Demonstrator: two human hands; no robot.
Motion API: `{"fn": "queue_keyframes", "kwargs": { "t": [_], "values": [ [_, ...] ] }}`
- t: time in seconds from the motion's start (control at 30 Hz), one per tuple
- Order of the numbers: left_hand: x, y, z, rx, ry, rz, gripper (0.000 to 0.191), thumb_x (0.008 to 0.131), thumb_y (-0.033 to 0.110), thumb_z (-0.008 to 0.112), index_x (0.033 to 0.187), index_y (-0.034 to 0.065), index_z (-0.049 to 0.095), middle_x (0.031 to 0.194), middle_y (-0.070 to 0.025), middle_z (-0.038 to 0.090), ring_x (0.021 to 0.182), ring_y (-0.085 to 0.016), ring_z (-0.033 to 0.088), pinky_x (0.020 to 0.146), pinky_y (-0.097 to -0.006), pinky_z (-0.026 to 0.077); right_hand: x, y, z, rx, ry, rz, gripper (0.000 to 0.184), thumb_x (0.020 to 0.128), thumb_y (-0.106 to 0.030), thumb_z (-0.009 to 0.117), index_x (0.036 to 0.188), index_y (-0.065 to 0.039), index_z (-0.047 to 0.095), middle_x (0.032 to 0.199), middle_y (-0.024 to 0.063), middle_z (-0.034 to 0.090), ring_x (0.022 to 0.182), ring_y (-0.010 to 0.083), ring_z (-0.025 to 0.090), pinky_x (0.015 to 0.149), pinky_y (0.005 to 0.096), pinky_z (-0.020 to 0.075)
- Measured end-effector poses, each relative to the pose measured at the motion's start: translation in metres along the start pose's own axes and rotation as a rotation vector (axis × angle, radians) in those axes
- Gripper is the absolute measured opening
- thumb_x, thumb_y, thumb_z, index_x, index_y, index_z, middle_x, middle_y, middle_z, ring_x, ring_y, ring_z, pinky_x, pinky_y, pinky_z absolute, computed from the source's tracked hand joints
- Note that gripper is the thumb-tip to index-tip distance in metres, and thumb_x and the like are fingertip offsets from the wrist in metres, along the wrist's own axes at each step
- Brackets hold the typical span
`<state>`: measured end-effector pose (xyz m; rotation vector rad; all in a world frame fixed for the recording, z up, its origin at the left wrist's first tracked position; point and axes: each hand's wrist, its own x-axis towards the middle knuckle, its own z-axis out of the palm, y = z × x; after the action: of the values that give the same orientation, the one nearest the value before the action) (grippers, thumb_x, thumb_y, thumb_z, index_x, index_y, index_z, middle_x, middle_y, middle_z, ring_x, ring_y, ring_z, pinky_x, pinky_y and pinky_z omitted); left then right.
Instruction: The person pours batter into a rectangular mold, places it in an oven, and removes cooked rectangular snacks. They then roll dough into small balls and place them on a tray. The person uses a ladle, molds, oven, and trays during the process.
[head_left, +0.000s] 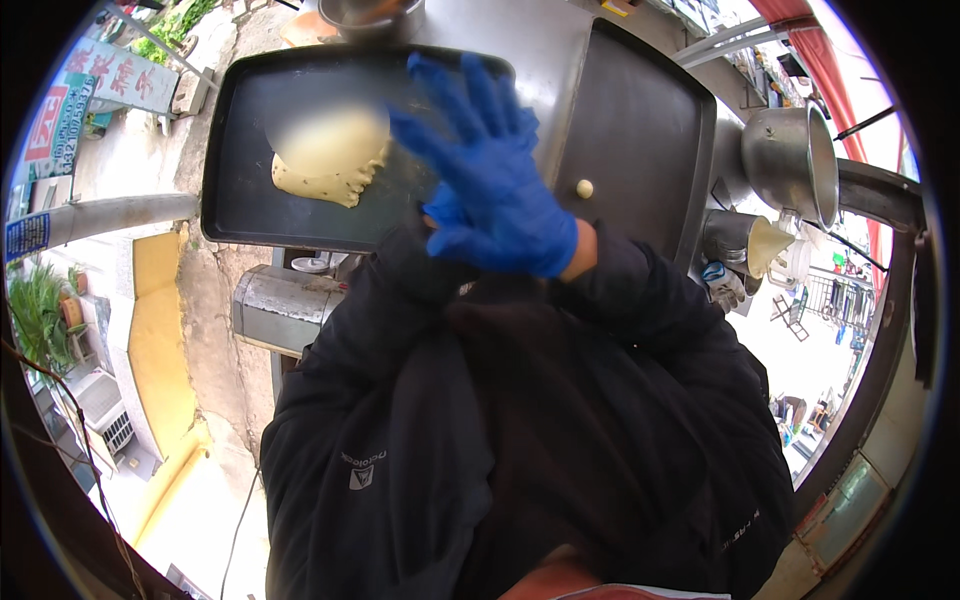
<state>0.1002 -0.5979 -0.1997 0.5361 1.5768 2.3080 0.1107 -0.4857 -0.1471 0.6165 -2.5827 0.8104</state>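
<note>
My right hand, in a blue disposable glove, lies across my left with its fingers spread and nothing in its grasp. Behind it, my left hand is gloved in blue too and mostly hidden, so its fingers cannot be made out well. Both are over the right end of a black baking tray. A pale yellow lump of dough with dark specks rests in that tray, left of my hands; its upper part is blurred. To the right, a small dough ball sits on a second dark tray.
A metal bowl stands beyond the left tray on the steel worktop. On the right are a large metal pot, a metal container with pale batter and a work glove. A metal box is below the left tray.
</note>
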Motion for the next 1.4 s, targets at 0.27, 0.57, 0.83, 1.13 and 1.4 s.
{"fn": "queue_keyframes", "kwargs": {
  "t": [0.27, 0.57, 0.83, 1.13, 1.4],
  "values": [
    [0.006, -0.003, 0.010, 0.061, -0.142, -0.098, 0.088, 0.108, 0.061, 0.055, 0.175, 0.0140, 0.021, 0.174, -0.0185, 0.034, 0.158, -0.037, 0.038, 0.130, -0.0528, 0.033, 0.008, 0.054, -0.006, 0.012, 0.093, -0.026, 0.099, 0.101, -0.078, 0.051, 0.174, -0.017, 0.026, 0.179, 0.0231, 0.021, 0.166, 0.0486, 0.010, 0.131, 0.0686, 0.0097],
    [0.018, 0.001, 0.019, 0.088, -0.165, -0.208, 0.090, 0.108, 0.059, 0.058, 0.174, 0.0088, 0.023, 0.172, -0.0215, 0.037, 0.157, -0.035, 0.042, 0.129, -0.0506, 0.037, 0.012, 0.053, -0.017, 0.323, 0.135, 0.172, 0.099, 0.100, -0.084, 0.045, 0.175, -0.021, 0.027, 0.180, 0.0167, 0.025, 0.167, 0.0463, 0.013, 0.134, 0.0627, 0.0084],
    [0.025, 0.016, 0.047, -0.434, -0.036, -0.419, 0.083, 0.112, 0.061, 0.047, 0.172, 0.0059, 0.031, 0.173, -0.0189, 0.038, 0.164, -0.031, 0.030, 0.134, -0.0498, 0.024, -0.018, 0.117, -0.020, 0.796, -0.097, 0.430, 0.093, 0.103, -0.082, 0.040, 0.165, -0.014, 0.046, 0.168, 0.0153, 0.046, 0.149, 0.0385, 0.046, 0.122, 0.0533, 0.0389],
    [0.005, 0.004, -0.001, -0.539, 0.193, -0.532, 0.083, 0.114, 0.062, 0.037, 0.169, 0.0005, 0.035, 0.177, -0.0197, 0.032, 0.166, -0.033, 0.026, 0.134, -0.0495, 0.022, -0.161, 0.242, -0.094, 0.835, -0.378, 1.177, 0.094, 0.105, -0.084, 0.033, 0.143, -0.007, 0.071, 0.124, 0.0164, 0.078, 0.093, 0.0246, 0.077, 0.084, 0.0357, 0.0652],
    [-0.016, -0.019, -0.026, -0.603, 0.249, -0.649, 0.079, 0.115, 0.058, 0.038, 0.169, -0.0005, 0.035, 0.176, -0.0209, 0.032, 0.163, -0.035, 0.029, 0.133, -0.0499, 0.024, -0.225, 0.261, -0.095, 0.424, -0.316, 1.382, 0.088, 0.104, -0.083, 0.038, 0.135, -0.010, 0.077, 0.140, 0.0148, 0.071, 0.124, 0.0327, 0.066, 0.096, 0.0494, 0.0609]
  ]
}}
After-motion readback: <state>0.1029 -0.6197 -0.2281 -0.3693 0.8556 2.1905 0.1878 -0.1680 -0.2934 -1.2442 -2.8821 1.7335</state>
